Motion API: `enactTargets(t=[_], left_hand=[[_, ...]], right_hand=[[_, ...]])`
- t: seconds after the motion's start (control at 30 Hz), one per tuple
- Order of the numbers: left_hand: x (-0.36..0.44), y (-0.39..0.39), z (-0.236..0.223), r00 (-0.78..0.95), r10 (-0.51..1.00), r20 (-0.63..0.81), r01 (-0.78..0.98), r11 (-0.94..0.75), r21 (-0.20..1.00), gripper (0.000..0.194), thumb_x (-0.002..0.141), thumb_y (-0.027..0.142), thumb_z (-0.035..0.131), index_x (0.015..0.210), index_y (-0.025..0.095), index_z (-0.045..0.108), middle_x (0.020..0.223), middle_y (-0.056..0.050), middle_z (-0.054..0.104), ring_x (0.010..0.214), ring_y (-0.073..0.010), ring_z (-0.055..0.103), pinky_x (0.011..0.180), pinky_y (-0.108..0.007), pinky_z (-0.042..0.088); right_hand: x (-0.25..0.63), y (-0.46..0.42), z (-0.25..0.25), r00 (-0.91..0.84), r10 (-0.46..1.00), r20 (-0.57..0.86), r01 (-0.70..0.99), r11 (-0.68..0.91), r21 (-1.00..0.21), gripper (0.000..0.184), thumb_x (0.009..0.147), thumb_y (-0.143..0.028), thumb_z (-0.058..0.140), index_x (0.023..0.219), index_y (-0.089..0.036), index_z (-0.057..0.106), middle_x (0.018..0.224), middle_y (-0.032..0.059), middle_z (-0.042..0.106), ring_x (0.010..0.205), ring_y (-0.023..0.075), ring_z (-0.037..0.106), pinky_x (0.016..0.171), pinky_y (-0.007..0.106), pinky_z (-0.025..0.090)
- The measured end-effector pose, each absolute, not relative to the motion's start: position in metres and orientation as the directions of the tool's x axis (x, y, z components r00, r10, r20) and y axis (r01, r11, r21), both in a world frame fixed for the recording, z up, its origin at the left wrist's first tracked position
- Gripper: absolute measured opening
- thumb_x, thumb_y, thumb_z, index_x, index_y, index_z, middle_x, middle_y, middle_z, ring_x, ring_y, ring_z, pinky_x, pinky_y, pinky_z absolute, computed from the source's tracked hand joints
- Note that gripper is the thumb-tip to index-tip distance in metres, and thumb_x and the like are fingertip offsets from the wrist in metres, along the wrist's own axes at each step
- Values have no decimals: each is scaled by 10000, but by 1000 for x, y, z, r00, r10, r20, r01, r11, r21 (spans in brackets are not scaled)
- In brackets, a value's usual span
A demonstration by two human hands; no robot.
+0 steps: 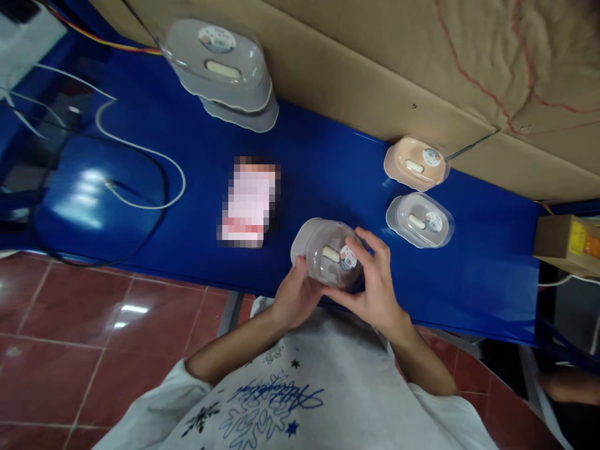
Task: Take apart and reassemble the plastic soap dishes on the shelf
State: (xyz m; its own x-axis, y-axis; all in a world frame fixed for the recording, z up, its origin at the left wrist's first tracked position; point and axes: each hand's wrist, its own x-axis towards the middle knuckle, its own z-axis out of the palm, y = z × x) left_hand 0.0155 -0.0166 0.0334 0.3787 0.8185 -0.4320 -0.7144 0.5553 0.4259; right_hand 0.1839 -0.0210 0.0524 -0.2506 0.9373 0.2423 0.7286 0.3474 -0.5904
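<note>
Near the front edge of the blue table, I hold a rounded grey plastic container with a clear cover. On its top are a pale oblong piece and a round printed sticker. My left hand grips the lower left side, thumb on the rim and the other fingers mostly hidden below. With its fingers curled over the cover near the sticker, my right hand clasps the right end. To the right of it sit two similar small containers, one peach and one grey.
Larger stacked grey containers stand at the back left against a cardboard wall. A blurred-out pinkish rectangle lies left of my hands. A white cable loops across the left side. At the right end is a cardboard box.
</note>
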Motion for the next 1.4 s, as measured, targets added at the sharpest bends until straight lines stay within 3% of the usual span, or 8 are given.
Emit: enactTargets(t=[0.17,0.63,0.8,0.9,1.0,1.17,1.4], left_hand=[[18,-19,26,402,829,-388,-699,552,455,660,897,774,724,1254,221,768,1322,-90,800,1507,-364,577,1250,-503,478],[13,-28,7,419,875,-241,-606,468,643,773,912,831,642,1434,260,657,1382,-123,753,1462,-335,618,1224,-506,494],[5,-36,-3,393,896,-206,-543,407,734,608,1026,722,565,1464,309,647,1361,-71,764,1503,-290,579,1295,-465,402],[3,-37,-1,404,901,-157,-519,367,772,644,1016,701,607,1525,308,604,1426,-81,738,1531,-292,543,1339,-470,332],[8,-31,7,438,893,-102,-561,361,745,766,973,758,625,1557,265,576,1480,-123,707,1537,-322,532,1334,-497,340],[25,-23,22,454,889,-61,-646,376,665,850,1016,842,393,1540,202,585,1479,-152,702,1558,-335,506,1316,-511,368],[28,-26,32,430,901,-51,-696,367,617,775,1018,814,444,1519,249,617,1435,-118,736,1542,-314,535,1306,-497,397]], right_hand=[[192,-20,34,-232,932,279,648,361,-671,954,846,-491,897,1621,-393,350,1571,133,433,1492,416,514,1212,694,499],[199,-17,28,-296,901,318,599,435,-672,979,826,-546,902,1613,-376,346,1597,137,439,1508,412,495,1202,703,496],[199,-21,25,-275,909,314,576,417,-703,952,849,-574,873,1614,-378,342,1607,137,433,1527,409,481,1209,694,493],[201,-20,28,-285,910,302,543,413,-731,873,940,-580,772,1648,-338,322,1622,152,448,1525,387,497,1203,662,511],[200,-21,31,-290,893,343,564,449,-693,902,925,-599,776,1659,-314,337,1615,152,472,1497,390,529,1181,661,531],[192,-25,29,-228,876,426,638,465,-614,964,855,-559,835,1655,-339,343,1609,139,462,1479,420,527,1173,731,515],[188,-31,19,-191,861,472,683,462,-566,1017,853,-645,804,1674,-415,251,1624,122,388,1494,450,486,1172,775,497]])
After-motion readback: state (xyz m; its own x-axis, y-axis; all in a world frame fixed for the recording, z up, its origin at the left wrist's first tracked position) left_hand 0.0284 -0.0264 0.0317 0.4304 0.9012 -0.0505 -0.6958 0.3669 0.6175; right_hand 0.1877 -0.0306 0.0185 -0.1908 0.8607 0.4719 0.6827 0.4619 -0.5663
